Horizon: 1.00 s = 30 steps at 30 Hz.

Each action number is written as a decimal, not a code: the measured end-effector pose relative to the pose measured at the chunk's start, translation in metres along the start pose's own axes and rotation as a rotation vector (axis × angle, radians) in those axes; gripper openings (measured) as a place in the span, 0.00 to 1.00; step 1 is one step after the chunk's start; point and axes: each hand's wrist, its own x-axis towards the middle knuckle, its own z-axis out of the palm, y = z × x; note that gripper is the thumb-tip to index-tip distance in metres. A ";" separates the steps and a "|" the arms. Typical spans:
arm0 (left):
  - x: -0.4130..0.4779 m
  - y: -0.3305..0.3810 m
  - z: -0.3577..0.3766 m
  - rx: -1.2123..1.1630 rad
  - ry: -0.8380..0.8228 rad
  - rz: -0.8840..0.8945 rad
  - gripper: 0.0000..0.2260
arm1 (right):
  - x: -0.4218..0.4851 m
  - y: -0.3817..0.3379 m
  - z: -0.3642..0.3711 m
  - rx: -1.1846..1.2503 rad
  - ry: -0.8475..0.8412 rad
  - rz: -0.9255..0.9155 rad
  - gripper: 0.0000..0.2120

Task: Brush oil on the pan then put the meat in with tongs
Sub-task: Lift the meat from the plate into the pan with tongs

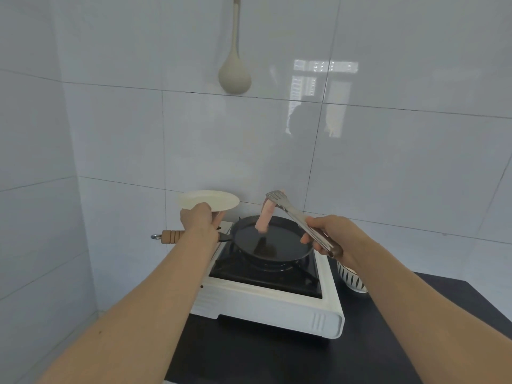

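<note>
A black frying pan (285, 245) with a wooden handle (171, 236) sits on a white portable gas stove (266, 309). My right hand (324, 234) grips metal tongs (293, 214) over the pan. The tongs pinch a pale pink strip of meat (263, 217) that hangs down, its lower end just above the pan's far side. My left hand (198, 220) holds a white plate (210, 200) raised to the left of the pan, above the handle. The plate's top is not visible to me.
The stove stands on a dark countertop (277, 356) against a white tiled wall. A striped bowl (350, 278) sits right of the stove, partly behind my right wrist. A beige ladle (235, 73) hangs on the wall above.
</note>
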 end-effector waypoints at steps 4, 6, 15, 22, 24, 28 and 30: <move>0.000 -0.002 0.003 0.008 -0.020 -0.009 0.26 | 0.001 0.006 0.000 -0.027 -0.020 0.018 0.10; 0.001 -0.004 0.003 0.027 -0.024 -0.012 0.26 | 0.000 0.007 0.003 -0.014 -0.045 0.025 0.09; 0.003 -0.014 0.003 0.057 -0.044 -0.050 0.25 | -0.001 0.014 -0.006 -0.175 -0.045 0.067 0.10; 0.002 -0.020 0.008 0.081 -0.047 -0.067 0.25 | -0.001 0.017 -0.014 -0.395 0.008 0.036 0.12; 0.002 -0.022 0.009 0.082 -0.041 -0.071 0.25 | -0.001 0.016 -0.013 -0.446 0.022 0.024 0.12; 0.001 -0.025 0.012 0.083 -0.039 -0.075 0.25 | -0.001 0.014 -0.014 -0.525 0.068 -0.001 0.12; 0.000 -0.026 0.012 0.078 -0.042 -0.074 0.25 | 0.000 0.015 -0.017 -0.549 0.108 -0.027 0.12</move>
